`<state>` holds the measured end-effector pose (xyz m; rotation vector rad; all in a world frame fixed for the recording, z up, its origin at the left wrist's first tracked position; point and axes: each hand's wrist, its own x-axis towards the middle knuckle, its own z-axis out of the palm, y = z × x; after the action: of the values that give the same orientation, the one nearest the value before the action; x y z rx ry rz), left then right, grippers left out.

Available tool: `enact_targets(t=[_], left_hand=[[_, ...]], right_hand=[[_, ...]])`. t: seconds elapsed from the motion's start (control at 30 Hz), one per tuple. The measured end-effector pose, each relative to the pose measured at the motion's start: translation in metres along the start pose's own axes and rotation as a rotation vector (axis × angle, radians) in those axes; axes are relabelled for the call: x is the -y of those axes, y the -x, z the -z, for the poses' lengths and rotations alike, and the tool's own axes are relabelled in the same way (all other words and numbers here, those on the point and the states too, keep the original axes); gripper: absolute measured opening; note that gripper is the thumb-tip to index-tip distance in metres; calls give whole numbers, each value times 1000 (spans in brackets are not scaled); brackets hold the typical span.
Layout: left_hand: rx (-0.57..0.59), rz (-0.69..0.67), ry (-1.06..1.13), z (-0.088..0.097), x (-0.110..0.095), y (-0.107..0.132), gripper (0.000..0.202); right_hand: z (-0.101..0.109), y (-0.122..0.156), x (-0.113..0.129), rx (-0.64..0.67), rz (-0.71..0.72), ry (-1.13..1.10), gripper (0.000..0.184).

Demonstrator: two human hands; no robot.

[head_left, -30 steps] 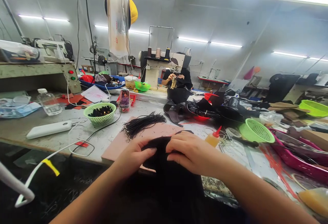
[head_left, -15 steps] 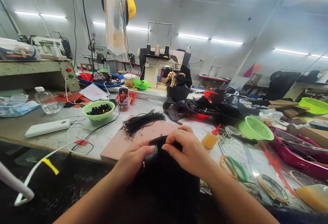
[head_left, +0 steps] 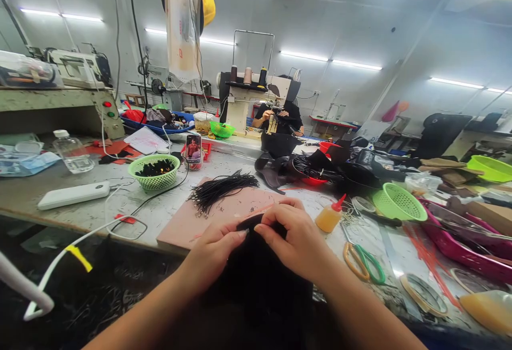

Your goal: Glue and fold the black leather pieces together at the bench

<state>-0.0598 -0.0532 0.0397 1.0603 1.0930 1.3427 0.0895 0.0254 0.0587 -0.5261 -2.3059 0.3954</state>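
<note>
Both hands grip a dark, black piece of material (head_left: 256,264) in front of my body, at the near edge of the table. My left hand (head_left: 218,246) pinches its upper left edge between thumb and fingers. Close beside it, my right hand (head_left: 290,232) pinches the top edge with thumb and curled fingers. The lower part of the piece merges with the dark area below, so its full shape is unclear. Just beyond my hands lies a pinkish board (head_left: 180,227) bearing a bundle of black cords (head_left: 220,190) with small metallic ends.
A glue bottle (head_left: 330,215), scissors (head_left: 365,262) and a tape roll (head_left: 424,294) lie to the right. Left stand a green basket (head_left: 154,179) of black bits, a phone (head_left: 194,150) and a white power bank (head_left: 74,195). A co-worker (head_left: 294,112) sits at a sewing machine opposite.
The black piece's upper edge has turned slightly; its shiny face by the left thumb shows less. Both hands keep their pinch and have shifted very slightly right. The camera view has moved a little.
</note>
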Motion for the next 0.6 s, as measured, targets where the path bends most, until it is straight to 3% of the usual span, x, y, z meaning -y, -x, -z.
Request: enact_targets(t=[0.37, 0.6], left_hand=[[-96, -201, -408, -4, -3, 0, 26], [-212, -267, -437, -4, 4, 5, 26]], right_hand=[[-5, 1, 7, -70, 34, 36, 18], [2, 2, 10, -55, 97, 113, 10]])
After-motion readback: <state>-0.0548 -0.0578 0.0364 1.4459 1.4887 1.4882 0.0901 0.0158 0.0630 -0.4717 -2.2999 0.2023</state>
